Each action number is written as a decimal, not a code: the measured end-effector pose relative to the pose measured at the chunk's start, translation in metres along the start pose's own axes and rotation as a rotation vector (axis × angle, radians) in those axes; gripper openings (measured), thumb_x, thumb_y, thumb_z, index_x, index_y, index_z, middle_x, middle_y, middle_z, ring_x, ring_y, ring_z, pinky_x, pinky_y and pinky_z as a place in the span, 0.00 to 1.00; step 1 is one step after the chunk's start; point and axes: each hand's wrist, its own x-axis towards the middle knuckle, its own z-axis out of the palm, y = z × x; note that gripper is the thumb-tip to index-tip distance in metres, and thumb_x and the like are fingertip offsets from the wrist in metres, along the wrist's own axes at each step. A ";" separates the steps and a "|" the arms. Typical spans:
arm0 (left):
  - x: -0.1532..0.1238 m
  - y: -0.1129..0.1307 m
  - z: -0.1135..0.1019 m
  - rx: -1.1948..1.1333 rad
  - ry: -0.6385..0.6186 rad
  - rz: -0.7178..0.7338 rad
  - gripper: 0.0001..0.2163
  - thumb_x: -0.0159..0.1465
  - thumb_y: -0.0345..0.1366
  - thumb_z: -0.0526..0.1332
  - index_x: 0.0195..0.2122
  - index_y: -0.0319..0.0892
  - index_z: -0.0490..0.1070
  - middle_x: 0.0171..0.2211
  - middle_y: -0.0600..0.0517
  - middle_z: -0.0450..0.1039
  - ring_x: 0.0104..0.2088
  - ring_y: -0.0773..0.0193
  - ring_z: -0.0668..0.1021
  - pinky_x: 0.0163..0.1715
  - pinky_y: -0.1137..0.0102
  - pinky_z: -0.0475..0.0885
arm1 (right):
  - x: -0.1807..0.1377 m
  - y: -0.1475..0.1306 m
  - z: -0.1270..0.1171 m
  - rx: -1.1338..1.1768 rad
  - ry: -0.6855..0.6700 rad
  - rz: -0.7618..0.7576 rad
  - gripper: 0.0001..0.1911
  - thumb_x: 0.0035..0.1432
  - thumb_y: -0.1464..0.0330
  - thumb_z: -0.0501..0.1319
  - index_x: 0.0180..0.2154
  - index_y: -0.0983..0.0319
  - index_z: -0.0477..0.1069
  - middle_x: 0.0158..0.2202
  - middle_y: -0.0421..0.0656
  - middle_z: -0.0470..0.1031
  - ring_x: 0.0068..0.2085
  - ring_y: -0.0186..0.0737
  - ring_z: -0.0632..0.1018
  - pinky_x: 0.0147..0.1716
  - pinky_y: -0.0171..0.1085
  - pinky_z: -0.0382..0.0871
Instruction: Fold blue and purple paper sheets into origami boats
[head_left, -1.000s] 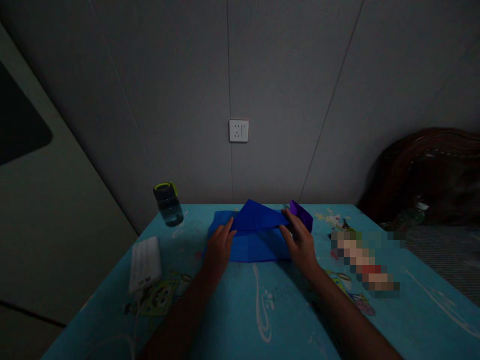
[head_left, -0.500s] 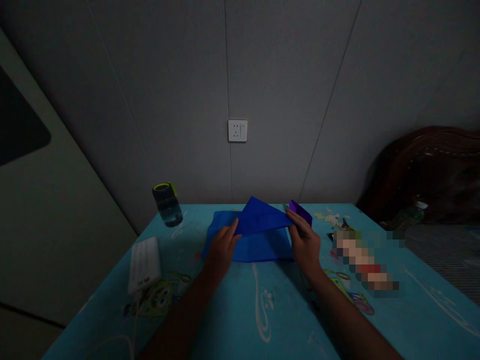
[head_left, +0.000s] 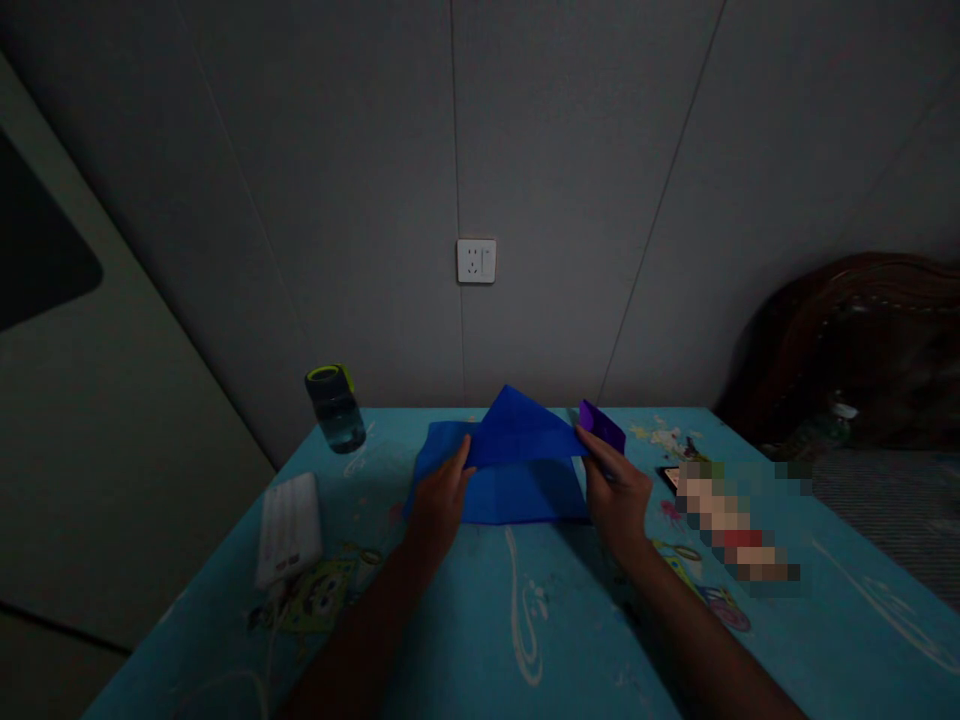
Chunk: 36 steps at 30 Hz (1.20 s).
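Between my two hands a folded sheet of blue paper [head_left: 521, 430] is held up, its peak pointing away from me. My left hand [head_left: 441, 495] pinches its left corner, thumb and fingers closed. At the right corner my right hand [head_left: 619, 490] grips it the same way. Beneath it, more blue paper [head_left: 517, 495] lies flat on the table. Just behind my right hand stands a folded purple paper piece [head_left: 602, 428], partly hidden by the fingers.
The table has a turquoise cartoon-print cover [head_left: 480, 620]. On the left are a dark water bottle [head_left: 335, 410] and a white power bank [head_left: 289, 530] with a cable. A phone [head_left: 670, 478], mostly blurred out, lies at right. A wall socket [head_left: 476, 261] is ahead.
The held blue paper has tilted up slightly, its peak a little higher and further right. My right hand has shifted slightly right; both hands keep their hold.
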 end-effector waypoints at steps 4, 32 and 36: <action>-0.002 -0.001 0.000 0.012 0.020 0.029 0.19 0.67 0.43 0.55 0.57 0.45 0.70 0.53 0.43 0.76 0.51 0.51 0.79 0.53 0.57 0.73 | -0.002 0.002 0.001 -0.042 0.010 -0.020 0.16 0.60 0.68 0.59 0.49 0.52 0.77 0.47 0.41 0.81 0.45 0.46 0.82 0.48 0.48 0.76; 0.003 0.007 -0.007 0.592 -0.249 -0.246 0.25 0.60 0.22 0.58 0.60 0.36 0.67 0.53 0.41 0.75 0.51 0.52 0.79 0.54 0.62 0.71 | -0.013 -0.008 0.012 -0.128 -0.205 -0.280 0.17 0.61 0.73 0.56 0.48 0.57 0.77 0.42 0.45 0.82 0.42 0.44 0.82 0.43 0.43 0.77; 0.004 0.005 -0.007 0.636 -0.286 -0.210 0.25 0.61 0.22 0.56 0.61 0.35 0.65 0.52 0.40 0.76 0.50 0.51 0.79 0.52 0.61 0.73 | -0.012 -0.010 0.011 -0.137 -0.212 -0.308 0.16 0.61 0.73 0.56 0.48 0.58 0.76 0.41 0.46 0.82 0.41 0.44 0.82 0.42 0.42 0.77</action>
